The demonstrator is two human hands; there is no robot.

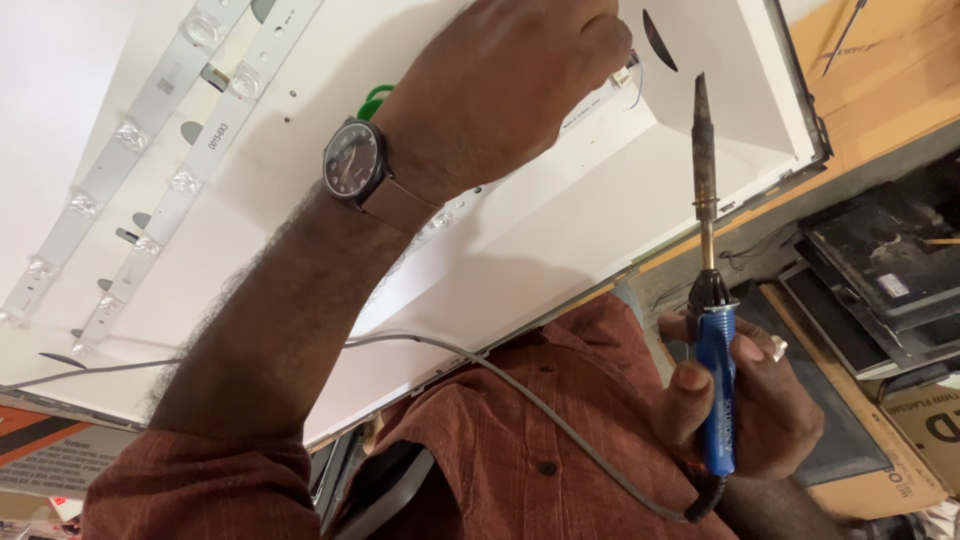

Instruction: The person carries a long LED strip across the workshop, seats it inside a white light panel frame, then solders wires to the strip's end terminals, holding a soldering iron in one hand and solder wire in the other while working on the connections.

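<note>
The left hand (510, 75) pinches a small white connector (622, 76) on the white panel (560, 220); the right hand (745, 400) grips a blue-handled soldering iron (706, 250) upright, tip just beside that connector.

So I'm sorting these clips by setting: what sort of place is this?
Probably an electronics repair bench. The right hand holds a blue-handled soldering iron, the left hand works on an opened white backlight panel with LED strips, and dismantled screens lie alongside.
</note>
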